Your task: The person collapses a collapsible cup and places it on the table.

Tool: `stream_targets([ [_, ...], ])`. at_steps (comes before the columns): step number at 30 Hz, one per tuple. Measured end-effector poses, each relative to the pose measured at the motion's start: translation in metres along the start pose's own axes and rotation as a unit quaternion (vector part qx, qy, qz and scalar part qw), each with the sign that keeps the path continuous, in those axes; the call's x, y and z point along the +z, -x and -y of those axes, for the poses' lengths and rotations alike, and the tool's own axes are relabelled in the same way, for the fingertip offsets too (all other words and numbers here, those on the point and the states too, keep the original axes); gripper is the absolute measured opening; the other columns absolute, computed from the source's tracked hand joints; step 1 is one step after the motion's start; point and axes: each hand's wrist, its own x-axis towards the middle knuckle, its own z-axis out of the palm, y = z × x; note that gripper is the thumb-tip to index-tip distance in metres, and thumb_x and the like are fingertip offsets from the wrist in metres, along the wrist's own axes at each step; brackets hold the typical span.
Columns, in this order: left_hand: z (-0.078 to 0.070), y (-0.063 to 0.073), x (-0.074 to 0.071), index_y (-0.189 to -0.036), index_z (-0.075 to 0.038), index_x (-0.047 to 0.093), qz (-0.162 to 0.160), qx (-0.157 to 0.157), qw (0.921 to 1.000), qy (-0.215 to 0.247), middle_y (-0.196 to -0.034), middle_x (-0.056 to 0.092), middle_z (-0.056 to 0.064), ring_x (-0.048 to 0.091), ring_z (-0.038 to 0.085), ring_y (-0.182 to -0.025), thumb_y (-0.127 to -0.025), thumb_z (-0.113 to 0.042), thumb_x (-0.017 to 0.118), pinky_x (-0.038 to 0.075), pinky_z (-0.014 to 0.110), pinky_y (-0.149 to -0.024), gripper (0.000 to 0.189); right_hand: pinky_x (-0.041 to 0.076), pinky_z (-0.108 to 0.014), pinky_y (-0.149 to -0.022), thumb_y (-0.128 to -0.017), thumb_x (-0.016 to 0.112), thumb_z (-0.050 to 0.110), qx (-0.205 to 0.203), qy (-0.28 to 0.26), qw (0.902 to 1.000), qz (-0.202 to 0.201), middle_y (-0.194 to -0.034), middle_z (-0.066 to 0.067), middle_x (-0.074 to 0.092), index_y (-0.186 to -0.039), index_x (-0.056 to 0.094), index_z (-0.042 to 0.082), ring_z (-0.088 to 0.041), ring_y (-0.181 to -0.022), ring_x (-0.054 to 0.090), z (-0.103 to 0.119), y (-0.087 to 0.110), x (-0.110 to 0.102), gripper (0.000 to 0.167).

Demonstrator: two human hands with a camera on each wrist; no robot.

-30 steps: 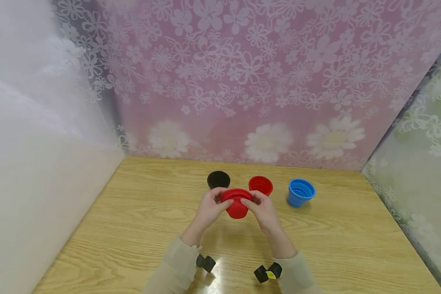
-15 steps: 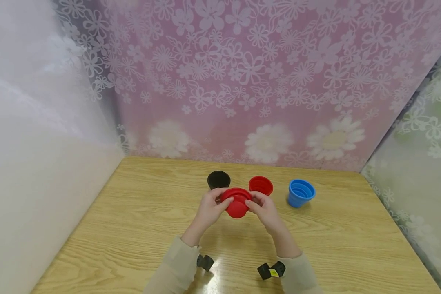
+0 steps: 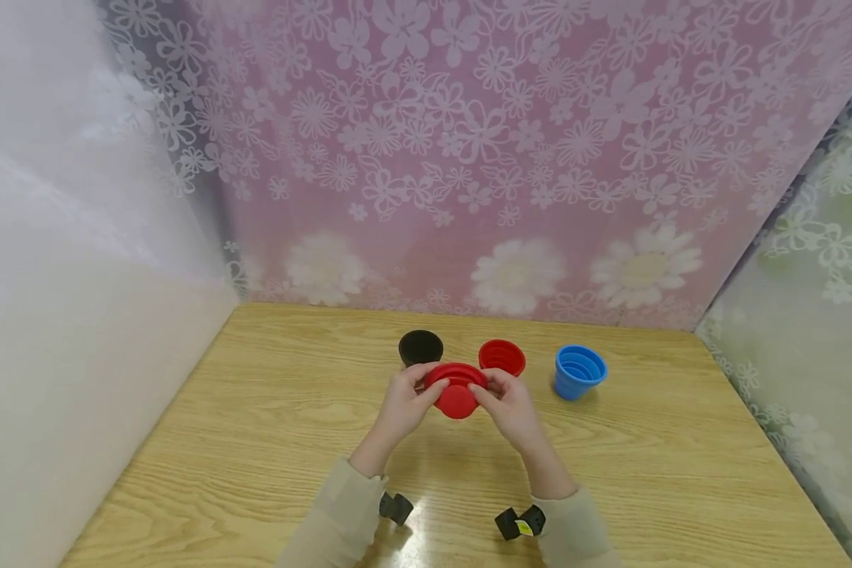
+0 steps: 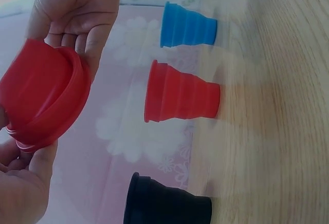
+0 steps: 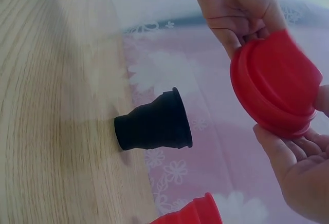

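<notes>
Both hands hold a red collapsible cup (image 3: pixel 457 401) above the table, partly folded, its base facing the head camera. My left hand (image 3: pixel 406 398) grips its left rim, fingers behind and thumb pressing near the base. On the right side my right hand (image 3: pixel 510 404) pinches it the same way. In the left wrist view the folded red cup (image 4: pixel 56 95) shows one wall bulging out past its thick rim. The right wrist view shows the same cup (image 5: pixel 272 80) between the fingers of both hands.
Behind the hands, a black cup (image 3: pixel 421 347), a second red cup (image 3: pixel 502 357) and a blue cup (image 3: pixel 579 372) stand upright in a row on the wooden table (image 3: pixel 255 442). A flowered pink cloth (image 3: pixel 426 197) hangs at the table's back edge.
The red cup in my hands has become shorter, its base pushed in toward the rim and turned more to the head camera. Both thumbs have shifted slightly; the standing cups stay put.
</notes>
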Motion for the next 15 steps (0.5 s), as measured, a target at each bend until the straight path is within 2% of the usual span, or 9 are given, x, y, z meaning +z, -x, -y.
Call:
stream_targets([
  [2, 0.003, 0.000, 0.000, -0.110, 0.008, 0.056, -0.005, -0.015, 0.9997, 0.016, -0.098, 0.060, 0.019, 0.059, 0.026, -0.083, -0.084, -0.004, 0.059, 0.051, 0.026, -0.069, 0.030, 0.052, -0.029, -0.065, -0.083, 0.060, 0.004, -0.011, 0.008, 0.9998, -0.011, -0.084, -0.017, 0.062, -0.100, 0.058, -0.007, -0.016, -0.065, 0.059, 0.000, 0.000, 0.002, 0.021],
  [5, 0.009, -0.001, -0.001, -0.113, 0.007, 0.055, -0.008, -0.039, 0.9964, 0.075, -0.101, 0.059, 0.018, 0.057, 0.023, -0.086, -0.085, -0.006, 0.058, 0.050, 0.027, -0.071, 0.031, 0.051, -0.026, -0.062, -0.083, 0.060, 0.002, -0.031, 0.007, 0.9989, -0.034, -0.081, -0.017, 0.062, -0.099, 0.057, -0.009, -0.014, -0.062, 0.058, 0.000, 0.000, 0.006, 0.019],
  [10, 0.026, -0.003, -0.004, -0.117, 0.005, 0.052, 0.014, -0.057, 0.9809, 0.185, -0.106, 0.057, 0.016, 0.056, 0.019, -0.088, -0.085, -0.004, 0.057, 0.049, 0.030, -0.077, 0.034, 0.050, -0.022, -0.059, -0.083, 0.058, -0.002, -0.040, -0.013, 0.9969, -0.067, -0.077, -0.014, 0.060, -0.096, 0.057, -0.010, -0.011, -0.061, 0.057, 0.002, 0.001, 0.007, 0.016],
  [15, 0.032, -0.005, -0.004, -0.120, 0.006, 0.048, 0.043, -0.067, 0.9693, 0.233, -0.108, 0.057, 0.016, 0.057, 0.018, -0.091, -0.086, -0.005, 0.057, 0.047, 0.032, -0.080, 0.037, 0.051, -0.024, -0.060, -0.084, 0.056, -0.003, -0.027, -0.043, 0.9958, -0.076, -0.076, -0.014, 0.058, -0.096, 0.056, -0.011, -0.012, -0.063, 0.058, 0.001, 0.001, 0.006, 0.015],
])
